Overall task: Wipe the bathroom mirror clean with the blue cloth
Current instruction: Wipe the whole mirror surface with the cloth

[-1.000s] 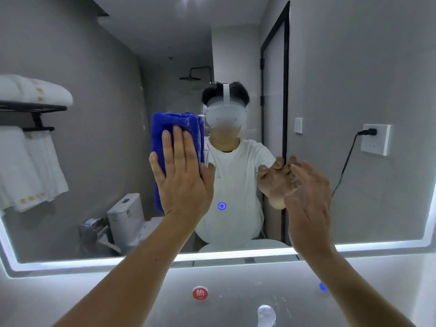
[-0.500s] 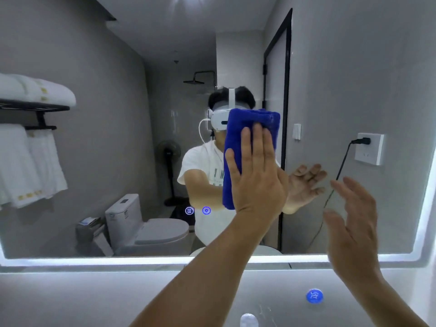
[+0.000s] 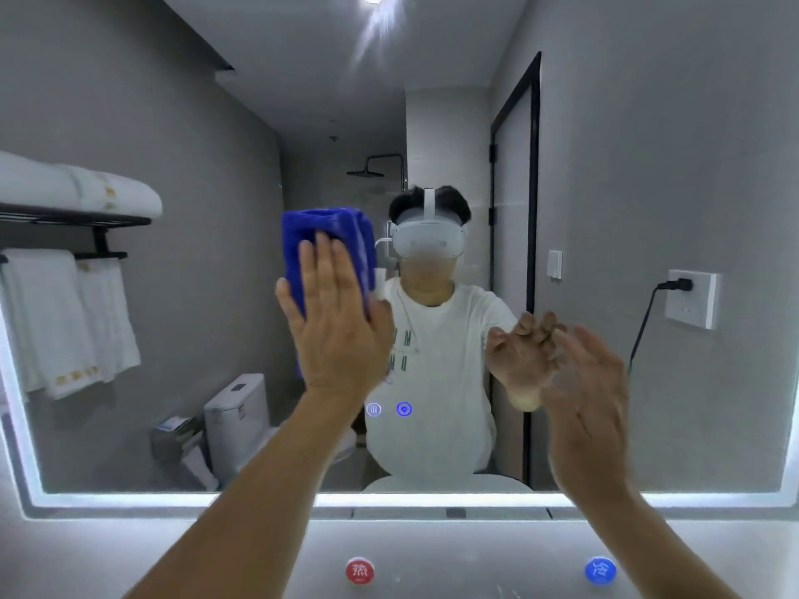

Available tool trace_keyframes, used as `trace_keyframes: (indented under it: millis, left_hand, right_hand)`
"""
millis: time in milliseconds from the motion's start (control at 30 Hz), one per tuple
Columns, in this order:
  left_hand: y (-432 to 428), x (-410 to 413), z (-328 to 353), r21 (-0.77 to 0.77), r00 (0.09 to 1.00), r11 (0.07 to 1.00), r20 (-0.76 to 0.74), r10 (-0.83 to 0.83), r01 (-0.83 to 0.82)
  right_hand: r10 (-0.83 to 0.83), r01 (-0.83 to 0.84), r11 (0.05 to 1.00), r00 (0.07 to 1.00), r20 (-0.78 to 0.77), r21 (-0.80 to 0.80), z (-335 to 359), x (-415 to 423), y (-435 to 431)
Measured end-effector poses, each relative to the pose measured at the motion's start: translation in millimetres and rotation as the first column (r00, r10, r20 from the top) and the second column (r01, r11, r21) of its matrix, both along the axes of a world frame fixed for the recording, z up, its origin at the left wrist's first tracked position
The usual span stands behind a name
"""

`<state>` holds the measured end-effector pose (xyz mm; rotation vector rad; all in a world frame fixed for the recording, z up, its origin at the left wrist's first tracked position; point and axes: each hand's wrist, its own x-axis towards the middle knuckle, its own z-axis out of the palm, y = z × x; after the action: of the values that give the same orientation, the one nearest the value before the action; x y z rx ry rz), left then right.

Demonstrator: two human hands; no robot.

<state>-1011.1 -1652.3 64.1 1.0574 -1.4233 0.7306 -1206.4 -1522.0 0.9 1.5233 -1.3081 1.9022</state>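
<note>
The left hand (image 3: 337, 335), grip spread flat, has slid the fluffy folded blue cloth (image 3: 328, 231) leftward across the glossy mirror (image 3: 207, 304). The right hand (image 3: 592, 404) hovers, grip loosely spread.

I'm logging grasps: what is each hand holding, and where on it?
The left hand presses the blue cloth flat against the mirror, straight fingers over its lower part; no grip. The right hand holds nothing.

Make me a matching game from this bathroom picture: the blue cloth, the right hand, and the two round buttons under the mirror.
Things: 1 blue cloth; 2 right hand; 3 red button; 4 blue button.
Places: A raised, holding nothing; B below the mirror, right; C pressed on the mirror by the left hand; D below the mirror, left of centre.
Pairs: 1-C, 2-A, 3-D, 4-B.
</note>
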Motion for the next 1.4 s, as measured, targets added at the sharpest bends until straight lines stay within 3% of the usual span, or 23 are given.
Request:
trace_keyframes:
  millis: [200, 367, 433, 500, 567, 700, 800, 900, 1033, 1100, 1233, 1400]
  left_hand:
    - [-21.0, 86.8, 37.2, 0.043, 0.996, 0.999, -0.082, 0.031, -0.028]
    - [-20.9, 79.9, 43.0, 0.008, 0.99, 0.998, -0.121, 0.067, -0.066]
    - [-16.7, 54.3, 45.1, -0.056, 0.997, 0.996, -0.042, 0.06, -0.063]
    - [-12.9, 22.9, 53.2, -0.144, 0.985, 0.989, 0.168, 0.047, -0.023]
    - [-10.6, -3.3, 71.8, -0.218, 0.925, 0.976, 0.374, 0.066, 0.018]
    - [-7.4, -10.0, 106.9, -0.26, 0.776, 0.965, 0.614, 0.14, 0.032]
    - [-1.2, -6.9, 87.2, -0.263, 0.554, 0.959, 0.816, 0.164, 0.104]
    - [4.0, -3.1, 62.1, -0.263, 0.4, 0.956, 0.896, 0.193, 0.128]
    - [0.4, 12.5, 108.4, -0.313, 0.202, 0.936, 0.939, 0.279, 0.159]
    - [-5.6, 23.1, 146.1, -0.344, 0.267, 0.932, 0.914, 0.304, 0.114]
    - [-12.3, 37.1, 217.3, -0.356, 0.592, 0.934, 0.75, 0.296, -0.016]
    - [-7.7, 46.5, 305.3, -0.158, 0.852, 0.986, 0.508, 0.125, -0.051]
  right_hand:
    - [0.03, -0.026, 0.999, 0.996, -0.079, 0.045, 44.0, 51.7, -19.3]
    - [0.009, -0.01, 1.0, 0.996, -0.087, -0.009, 60.5, 57.9, -21.6]
    - [0.006, -0.009, 0.999, 0.997, -0.081, -0.035, 63.8, 54.6, -22.5]
    - [-0.008, 0.002, 0.998, 0.995, -0.1, -0.057, 66.1, 45.1, -21.7]
    - [-0.032, 0.02, 0.995, 0.993, -0.114, -0.101, 70.8, 28.5, -19.2]
    - [-0.068, 0.059, 0.992, 0.995, -0.078, -0.108, 76.3, 2.1, -16.4]
    - [-0.054, 0.049, 0.993, 0.998, -0.038, -0.103, 79.3, -1.7, -18.9]
    - [-0.037, 0.034, 0.991, 0.999, -0.02, -0.132, 79.1, -2.2, -18.6]
    - [-0.06, 0.047, 0.99, 0.993, -0.101, -0.13, 89.5, -4.0, -21.9]
    - [-0.071, 0.052, 0.989, 0.988, -0.139, -0.136, 105.7, -5.0, -26.5]
    - [-0.133, 0.104, 0.982, 0.972, -0.192, -0.157, 149.8, 1.1, -33.4]
    - [-0.194, 0.147, 0.971, 0.946, -0.259, -0.188, 196.6, 15.1, -30.5]
